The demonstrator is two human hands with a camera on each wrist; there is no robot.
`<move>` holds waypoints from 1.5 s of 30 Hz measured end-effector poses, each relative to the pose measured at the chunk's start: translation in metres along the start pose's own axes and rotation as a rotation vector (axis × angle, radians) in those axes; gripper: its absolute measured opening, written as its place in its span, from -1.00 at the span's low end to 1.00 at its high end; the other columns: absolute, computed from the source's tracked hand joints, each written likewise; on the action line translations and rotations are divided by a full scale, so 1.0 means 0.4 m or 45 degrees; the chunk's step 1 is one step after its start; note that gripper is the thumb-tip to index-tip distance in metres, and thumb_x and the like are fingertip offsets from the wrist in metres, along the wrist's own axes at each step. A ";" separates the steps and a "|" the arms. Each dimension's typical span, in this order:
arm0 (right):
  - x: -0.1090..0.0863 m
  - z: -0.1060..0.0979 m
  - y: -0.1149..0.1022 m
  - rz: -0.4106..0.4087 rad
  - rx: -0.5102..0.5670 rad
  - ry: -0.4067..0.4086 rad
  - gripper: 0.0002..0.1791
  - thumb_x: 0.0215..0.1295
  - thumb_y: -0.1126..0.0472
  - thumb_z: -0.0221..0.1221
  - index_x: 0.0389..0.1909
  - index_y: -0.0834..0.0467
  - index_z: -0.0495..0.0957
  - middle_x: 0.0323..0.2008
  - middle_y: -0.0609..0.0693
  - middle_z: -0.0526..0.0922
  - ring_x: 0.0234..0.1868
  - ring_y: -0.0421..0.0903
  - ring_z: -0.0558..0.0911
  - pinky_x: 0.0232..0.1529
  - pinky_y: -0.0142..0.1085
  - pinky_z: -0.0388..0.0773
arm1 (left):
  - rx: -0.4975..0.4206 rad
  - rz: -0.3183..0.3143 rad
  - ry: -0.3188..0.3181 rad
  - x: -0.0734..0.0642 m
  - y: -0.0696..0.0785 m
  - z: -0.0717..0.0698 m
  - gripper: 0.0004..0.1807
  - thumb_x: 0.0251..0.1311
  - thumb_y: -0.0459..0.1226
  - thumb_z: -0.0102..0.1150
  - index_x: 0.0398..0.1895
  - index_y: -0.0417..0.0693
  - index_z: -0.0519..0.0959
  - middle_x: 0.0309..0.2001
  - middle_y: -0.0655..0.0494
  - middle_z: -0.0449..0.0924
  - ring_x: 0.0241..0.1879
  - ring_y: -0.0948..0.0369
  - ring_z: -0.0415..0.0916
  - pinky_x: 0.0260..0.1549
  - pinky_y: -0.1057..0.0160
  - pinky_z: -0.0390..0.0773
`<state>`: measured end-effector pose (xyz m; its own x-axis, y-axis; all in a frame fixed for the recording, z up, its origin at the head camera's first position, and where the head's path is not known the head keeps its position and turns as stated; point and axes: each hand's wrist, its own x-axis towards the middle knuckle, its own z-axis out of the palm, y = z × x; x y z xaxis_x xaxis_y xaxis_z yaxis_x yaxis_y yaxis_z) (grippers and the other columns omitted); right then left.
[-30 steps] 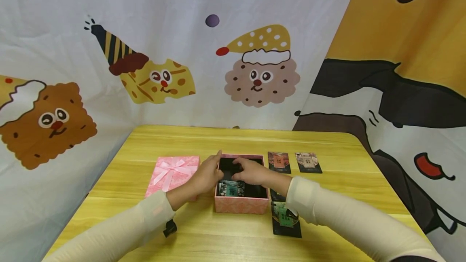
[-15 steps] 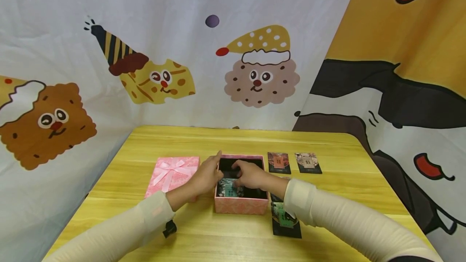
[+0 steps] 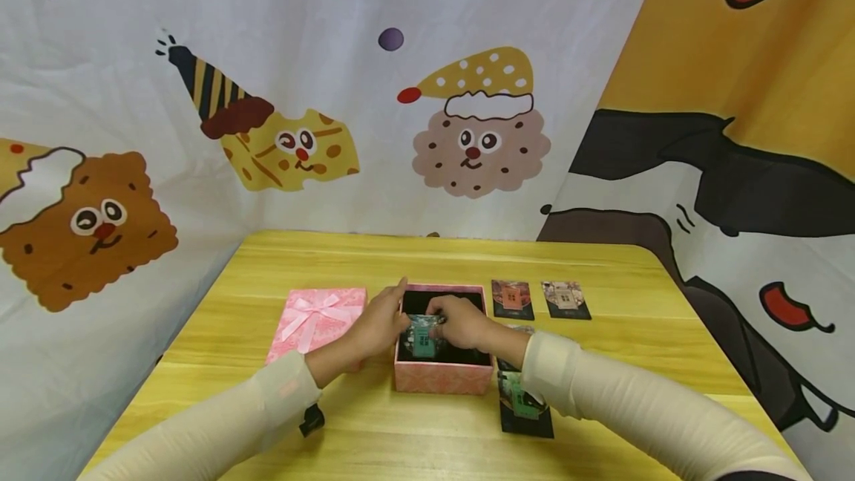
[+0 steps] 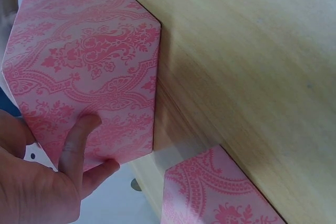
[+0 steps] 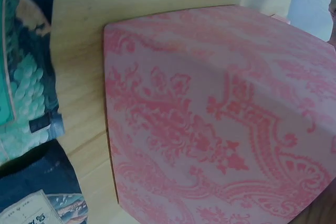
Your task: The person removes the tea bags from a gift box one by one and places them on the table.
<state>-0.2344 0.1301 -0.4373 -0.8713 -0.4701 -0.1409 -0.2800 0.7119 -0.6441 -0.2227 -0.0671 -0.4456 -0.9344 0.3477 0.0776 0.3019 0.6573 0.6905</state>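
An open pink patterned box (image 3: 442, 378) with a dark inside stands mid-table. My left hand (image 3: 379, 324) holds its left wall; in the left wrist view that hand's fingers (image 4: 76, 148) lie on the outer face, and the thumb reaches over the rim in the head view. Inside the box, my right hand (image 3: 462, 324) pinches a flat teal-printed packet (image 3: 422, 340) at its right edge. The packet is tilted, its far edge raised. Neither the right fingertips' far side nor the right hand itself shows in the right wrist view, which the box wall (image 5: 210, 124) fills.
Left of the box lies its pink lid (image 3: 314, 321) with a ribbon bow. To the right lie a red packet (image 3: 512, 298), a beige packet (image 3: 565, 298) and a green packet (image 3: 525, 401). Another packet is mostly hidden under the right sleeve (image 3: 554, 370).
The right hand has shifted from the box's far part onto the teal packet and pinched it. The packet has risen and moved slightly away and right. The left hand has stayed put.
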 end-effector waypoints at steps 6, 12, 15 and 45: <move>0.002 0.000 0.006 0.035 0.114 0.105 -0.87 0.34 0.32 0.32 -0.13 0.15 0.64 -0.02 0.08 0.69 -0.15 -0.02 0.64 -0.11 -0.07 0.61 | -0.017 -0.016 -0.020 0.001 0.004 -0.002 -0.18 0.28 -0.48 0.15 0.59 -0.36 0.09 0.42 -0.38 0.34 -0.26 0.08 0.48 -0.19 0.10 0.53; 0.004 -0.009 0.006 0.094 0.356 0.108 -0.72 0.46 0.28 0.21 0.15 0.16 0.59 0.05 0.20 0.66 -0.52 -0.14 0.50 -0.43 -0.25 0.51 | -0.020 -0.022 -0.021 0.004 0.003 -0.003 -0.19 0.31 -0.46 0.13 0.60 -0.34 0.07 0.43 -0.37 0.32 -0.07 0.00 0.58 0.01 -0.01 0.57; 0.004 -0.011 0.009 0.102 0.418 0.138 -0.72 0.46 0.27 0.21 0.14 0.15 0.59 0.03 0.18 0.65 -0.34 -0.13 0.57 -0.32 -0.22 0.52 | -0.021 -0.018 -0.015 0.004 0.004 -0.003 -0.20 0.32 -0.47 0.12 0.59 -0.38 0.07 0.41 -0.38 0.35 0.20 -0.05 0.48 0.16 -0.07 0.52; -0.063 -0.104 0.007 0.045 0.516 0.380 -0.61 0.54 0.25 0.12 0.32 0.05 0.55 0.46 0.14 0.38 -0.29 0.05 0.45 -0.32 -0.16 0.41 | -0.053 -0.071 -0.069 -0.001 0.013 -0.004 -0.16 0.32 -0.47 0.11 0.63 -0.30 0.01 0.44 -0.34 0.31 -0.40 0.14 0.41 -0.28 0.14 0.48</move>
<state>-0.2299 0.1655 -0.4044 -0.9713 -0.2375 0.0149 -0.1206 0.4372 -0.8913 -0.2211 -0.0649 -0.4408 -0.9375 0.3480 0.0002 0.2408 0.6483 0.7223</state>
